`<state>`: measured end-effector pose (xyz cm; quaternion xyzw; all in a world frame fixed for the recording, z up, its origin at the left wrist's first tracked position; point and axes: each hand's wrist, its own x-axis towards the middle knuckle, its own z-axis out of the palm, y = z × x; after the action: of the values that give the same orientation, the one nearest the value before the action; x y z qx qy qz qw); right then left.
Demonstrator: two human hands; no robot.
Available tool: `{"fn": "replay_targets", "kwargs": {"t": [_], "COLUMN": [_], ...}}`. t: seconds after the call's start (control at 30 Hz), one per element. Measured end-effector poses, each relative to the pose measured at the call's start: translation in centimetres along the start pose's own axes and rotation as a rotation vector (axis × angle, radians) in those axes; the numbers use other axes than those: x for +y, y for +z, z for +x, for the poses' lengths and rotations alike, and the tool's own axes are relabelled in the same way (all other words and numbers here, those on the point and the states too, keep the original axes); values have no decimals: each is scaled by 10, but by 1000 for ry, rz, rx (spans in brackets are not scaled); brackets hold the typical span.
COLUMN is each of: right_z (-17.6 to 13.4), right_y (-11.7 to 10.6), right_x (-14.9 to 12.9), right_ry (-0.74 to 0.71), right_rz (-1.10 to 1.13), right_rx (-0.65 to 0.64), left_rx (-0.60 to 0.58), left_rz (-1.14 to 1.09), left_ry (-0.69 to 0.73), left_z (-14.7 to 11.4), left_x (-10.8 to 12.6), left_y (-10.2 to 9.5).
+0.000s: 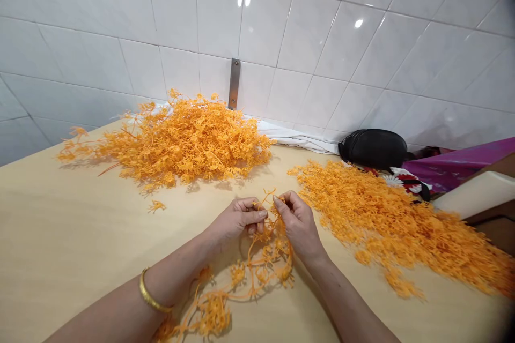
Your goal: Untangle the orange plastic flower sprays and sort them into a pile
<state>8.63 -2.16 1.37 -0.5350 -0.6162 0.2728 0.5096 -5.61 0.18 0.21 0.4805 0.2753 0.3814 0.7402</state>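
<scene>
An orange artificial flower spray [251,278], with thin branching stems and small clustered tufts, trails over the table towards me. My left hand [243,217] pinches a sprig near its top end, thumb against fingers. Close beside it, my right hand [295,217] grips another part of the same spray between thumb and forefinger. The exact spot where the fingers meet the stems is partly hidden. A gold bangle [152,292] circles the left wrist.
A big heap of orange sprays [193,139] lies at the back left, with one loose tuft [156,206] before it. Loose orange pieces [386,214] spread along the right. Behind them are a black pouch [374,148] and purple cloth [462,163]. A tiled wall [265,27] borders the table [80,236].
</scene>
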Motion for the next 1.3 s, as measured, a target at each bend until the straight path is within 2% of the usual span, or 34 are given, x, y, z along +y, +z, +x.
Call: {"fn": "replay_targets", "kwargs": {"t": [0.13,0.23,0.33,0.4,0.43,0.47,0.6,0.7,0.77,0.83,0.9,0.97,1.03,1.1,1.13,1.2,1.3], "right_z": [-2,2,15,26,30,33,33,31,30,27,19,7,-5,-12,-13,-12,-6], "right_y": [8,3,-26,-51,-62,-71,-83,-84,-83,-78,-65,-44,-22,-4,1,4,-1], "right_x": [-7,-7,4,15,20,25,38,42,41,34,22,7,-4,-7,-6,0,9], "right_ry": [-32,-52,51,148,137,123,53,32,-20,-150,-321,-480,-579,-555,-499,-350,-216], "right_rz": [-69,-107,0,192,204,156,-256,-589,-730,-777,-716,-608,-542,-568,-611,-726,-840], "right_rx": [164,248,464,735,850,867,752,648,599,590,555,395,120,-131,-211,-257,-209], "left_rx": [28,24,61,125,152,165,133,165,181,178,180,201,230,240,238,235,258], "left_rz": [-33,-78,-146,-207,-246,-283,-342,-341,-344,-339,-321,-302,-294,-283,-274,-256,-256], "left_ry": [54,45,36,41,46,51,46,38,37,45,52,46,38,51,67,96,110], "left_z": [5,7,6,5,5,5,5,2,1,0,0,0,1,2,2,3,4], "left_x": [1,2,0,-1,-2,-3,-3,-1,0,1,0,0,-1,0,0,1,2], "left_y": [9,12,4,-5,-9,-12,-14,-14,-15,-16,-17,-16,-16,-17,-18,-20,-22]}}
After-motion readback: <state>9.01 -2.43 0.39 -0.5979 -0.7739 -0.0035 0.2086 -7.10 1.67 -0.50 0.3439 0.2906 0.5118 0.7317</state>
